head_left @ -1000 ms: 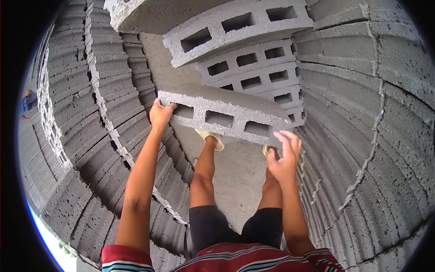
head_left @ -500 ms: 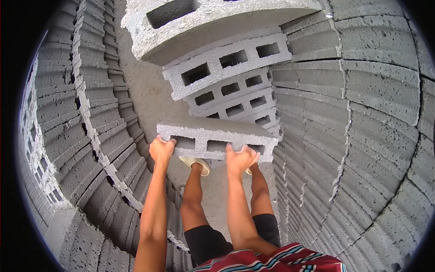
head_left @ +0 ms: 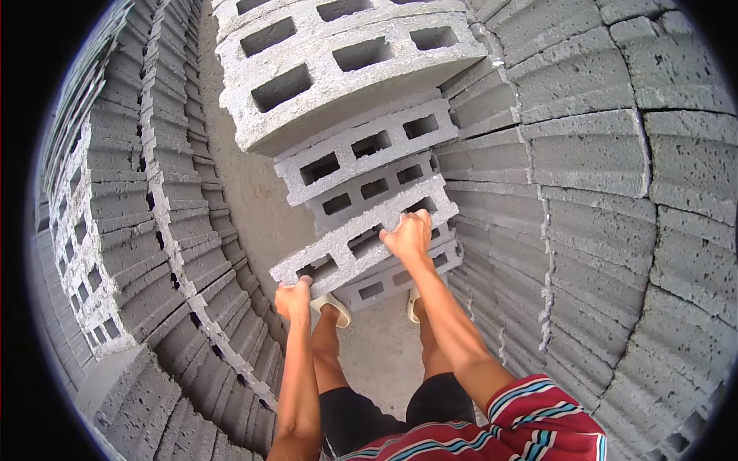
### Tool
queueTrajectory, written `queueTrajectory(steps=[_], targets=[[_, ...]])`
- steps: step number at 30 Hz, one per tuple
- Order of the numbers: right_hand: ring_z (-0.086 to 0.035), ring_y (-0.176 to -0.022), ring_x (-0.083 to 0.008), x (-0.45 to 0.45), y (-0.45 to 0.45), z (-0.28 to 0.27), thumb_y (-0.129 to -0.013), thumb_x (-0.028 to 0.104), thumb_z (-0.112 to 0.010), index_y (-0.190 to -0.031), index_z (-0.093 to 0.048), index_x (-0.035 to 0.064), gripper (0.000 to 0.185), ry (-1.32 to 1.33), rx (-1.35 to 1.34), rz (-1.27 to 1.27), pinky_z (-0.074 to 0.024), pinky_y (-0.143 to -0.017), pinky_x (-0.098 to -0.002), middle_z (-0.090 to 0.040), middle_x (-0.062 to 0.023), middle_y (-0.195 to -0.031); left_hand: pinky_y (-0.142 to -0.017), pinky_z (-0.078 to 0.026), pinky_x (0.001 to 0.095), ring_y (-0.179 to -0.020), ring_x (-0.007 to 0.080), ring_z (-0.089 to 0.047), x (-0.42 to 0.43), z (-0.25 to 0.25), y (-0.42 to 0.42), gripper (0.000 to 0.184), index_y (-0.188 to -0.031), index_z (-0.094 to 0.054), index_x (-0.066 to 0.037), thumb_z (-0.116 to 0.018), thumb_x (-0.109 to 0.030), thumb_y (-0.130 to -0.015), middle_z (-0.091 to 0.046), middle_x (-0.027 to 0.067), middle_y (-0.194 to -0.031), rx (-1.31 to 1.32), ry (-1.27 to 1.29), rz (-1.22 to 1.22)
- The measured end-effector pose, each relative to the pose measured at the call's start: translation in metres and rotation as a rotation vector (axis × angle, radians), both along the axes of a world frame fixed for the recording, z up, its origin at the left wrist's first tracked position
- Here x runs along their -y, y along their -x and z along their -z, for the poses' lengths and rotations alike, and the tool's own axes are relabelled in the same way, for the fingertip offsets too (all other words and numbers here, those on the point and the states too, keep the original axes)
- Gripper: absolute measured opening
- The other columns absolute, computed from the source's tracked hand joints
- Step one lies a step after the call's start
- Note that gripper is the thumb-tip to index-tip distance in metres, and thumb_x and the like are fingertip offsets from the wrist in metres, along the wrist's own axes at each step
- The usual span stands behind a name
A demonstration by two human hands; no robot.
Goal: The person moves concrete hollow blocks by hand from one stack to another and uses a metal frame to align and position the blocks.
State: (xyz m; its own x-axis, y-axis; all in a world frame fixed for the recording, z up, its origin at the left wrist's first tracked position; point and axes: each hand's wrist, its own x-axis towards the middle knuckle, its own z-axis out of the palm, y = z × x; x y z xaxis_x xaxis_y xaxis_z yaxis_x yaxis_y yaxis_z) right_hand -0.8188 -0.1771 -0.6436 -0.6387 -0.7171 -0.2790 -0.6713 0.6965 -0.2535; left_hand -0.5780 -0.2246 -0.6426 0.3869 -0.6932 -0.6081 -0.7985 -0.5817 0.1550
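A grey concrete block [head_left: 350, 247] with three rectangular holes is tilted, its right end higher than its left. My left hand [head_left: 294, 298] grips its lower left end, the thumb at the left hole. My right hand [head_left: 409, 237] is closed on the web between the middle and right holes. Just behind the held block rises a stack of similar blocks [head_left: 367, 154]; part of that stack is hidden by the held block. Whether the held block touches the stack, I cannot tell.
Tall walls of stacked blocks stand at the left [head_left: 192, 230] and right [head_left: 584, 154]. A higher stack [head_left: 323, 61] is at the top. Concrete floor [head_left: 369, 346] shows between my feet, with a narrow strip along the left wall.
My right hand first let go of the block's right end, then took hold nearer its middle. The block has since tilted, right end up, and lies closer to the stack in view.
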Motion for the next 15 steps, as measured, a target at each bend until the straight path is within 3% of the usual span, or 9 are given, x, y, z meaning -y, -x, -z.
queueTrajectory(steps=[4,6,9,15], targets=[[-0.052,-0.091,-0.0272,0.027,0.038,0.001,-0.057,0.031,-0.075,-0.069,-0.066,0.0006,0.034,0.032,-0.028,-0.045,-0.038,-0.091,-0.0352,-0.064,-0.0126,-0.078,-0.09,-0.042,0.035,-0.1,0.0321,-0.058,0.012,0.015,0.033,0.039,-0.069,-0.069,0.001,-0.069,-0.037,-0.058,-0.06,0.0212,-0.107,-0.08,-0.034,-0.079],[-0.052,-0.091,-0.027,0.036,0.055,0.001,-0.057,0.031,-0.075,-0.067,-0.066,0.0013,0.033,0.031,-0.054,-0.044,-0.0379,-0.091,-0.0349,-0.065,-0.0124,-0.077,-0.09,-0.043,0.0355,-0.099,0.0326,-0.059,0.017,0.022,0.05,0.039,-0.069,-0.069,0.0,-0.069,-0.037,-0.058,-0.062,0.0207,-0.104,-0.097,0.015,-0.082],[-0.052,-0.09,-0.0269,0.035,0.068,-0.001,-0.056,0.031,-0.076,-0.065,-0.066,0.0021,0.031,0.004,-0.067,-0.011,-0.0384,-0.09,-0.0348,-0.065,-0.0122,-0.075,-0.084,-0.044,0.036,-0.093,0.0308,-0.061,0.026,0.021,0.071,0.046,-0.082,-0.067,0.003,-0.069,-0.034,-0.055,-0.064,0.0202,-0.097,-0.078,0.033,-0.068],[-0.053,-0.086,-0.0267,0.047,0.08,0.019,-0.052,0.026,-0.077,-0.059,-0.065,0.0018,0.028,0.146,-0.093,-0.001,-0.0405,-0.085,-0.036,-0.064,-0.0127,-0.072,-0.086,-0.045,0.0377,-0.093,0.0342,-0.061,0.059,0.041,0.088,0.044,-0.084,-0.067,0.001,-0.068,-0.034,-0.057,-0.063,0.0206,-0.099,-0.065,0.055,-0.002]])
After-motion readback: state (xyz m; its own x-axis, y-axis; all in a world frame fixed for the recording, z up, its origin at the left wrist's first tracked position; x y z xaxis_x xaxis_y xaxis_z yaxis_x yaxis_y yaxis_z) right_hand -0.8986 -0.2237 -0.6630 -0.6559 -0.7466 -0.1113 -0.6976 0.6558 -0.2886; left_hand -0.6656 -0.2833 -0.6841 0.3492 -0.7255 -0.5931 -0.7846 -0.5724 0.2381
